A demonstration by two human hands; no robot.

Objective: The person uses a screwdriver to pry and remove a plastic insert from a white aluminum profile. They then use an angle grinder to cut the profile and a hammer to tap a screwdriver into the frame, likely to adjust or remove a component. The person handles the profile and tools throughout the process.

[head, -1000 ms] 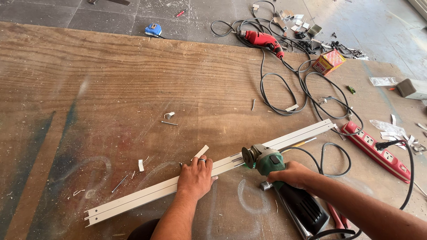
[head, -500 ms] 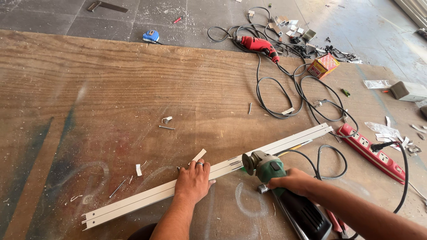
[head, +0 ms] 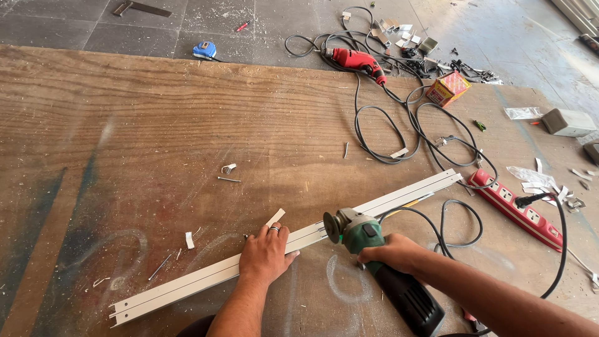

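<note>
A long white metal strip point(head: 187, 284) lies slantwise across a big wooden board point(head: 187, 125). My left hand point(head: 267, 252) presses flat on the strip near its middle, a ring on one finger. My right hand point(head: 393, 253) grips the body of a green and black angle grinder point(head: 374, 262). Its disc point(head: 331, 228) stands at the strip just right of my left hand, touching or nearly touching it.
A red drill point(head: 357, 60), coiled black cables point(head: 399, 125), a red power strip point(head: 518, 209), a small coloured box point(head: 448, 88) and a blue tape measure point(head: 204, 50) lie about. Small white and metal offcuts point(head: 228, 168) are scattered on the board. Grey floor lies beyond.
Both hands and the grinder keep their place on the strip. The view has shifted slightly, nothing else visibly moved.
</note>
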